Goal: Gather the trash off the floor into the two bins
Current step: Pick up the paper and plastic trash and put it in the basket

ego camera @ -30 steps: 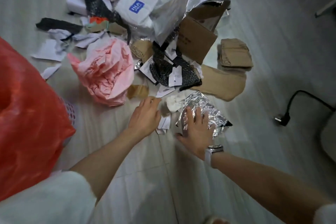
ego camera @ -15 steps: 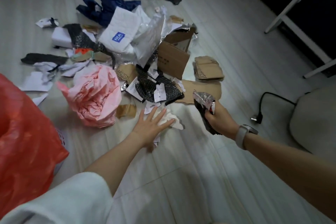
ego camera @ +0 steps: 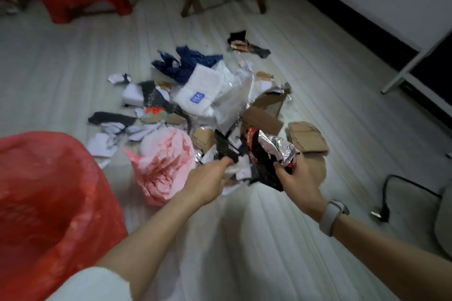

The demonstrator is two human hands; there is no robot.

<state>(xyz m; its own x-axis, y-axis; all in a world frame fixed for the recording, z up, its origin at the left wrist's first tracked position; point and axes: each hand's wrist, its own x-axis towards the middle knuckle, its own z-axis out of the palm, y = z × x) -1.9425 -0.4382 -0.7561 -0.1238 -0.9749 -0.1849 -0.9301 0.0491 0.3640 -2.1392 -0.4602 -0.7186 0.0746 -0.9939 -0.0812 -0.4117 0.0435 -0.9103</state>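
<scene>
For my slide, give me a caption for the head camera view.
Left hand and right hand lift foil wrapper and scraps beside a red-lined bin.

Bin: container lined with a red plastic bag [ego camera: 49, 203], mouth open, at near left on the floor.
Foil item: crumpled silver-and-black foil wrapper [ego camera: 274, 154], lifted off the floor, gripped from below.
Scraps: white paper and black mesh pieces [ego camera: 230, 154], also lifted, pinched.
Pile: crumpled pink plastic bag [ego camera: 163, 166] beside the bin; torn brown cardboard pieces [ego camera: 305, 139], white padded pack [ego camera: 203, 95] lying behind.

Red bin liner [ego camera: 49, 193], pink bag [ego camera: 166, 166] — silver-black foil wrapper [ego camera: 276, 151].
</scene>
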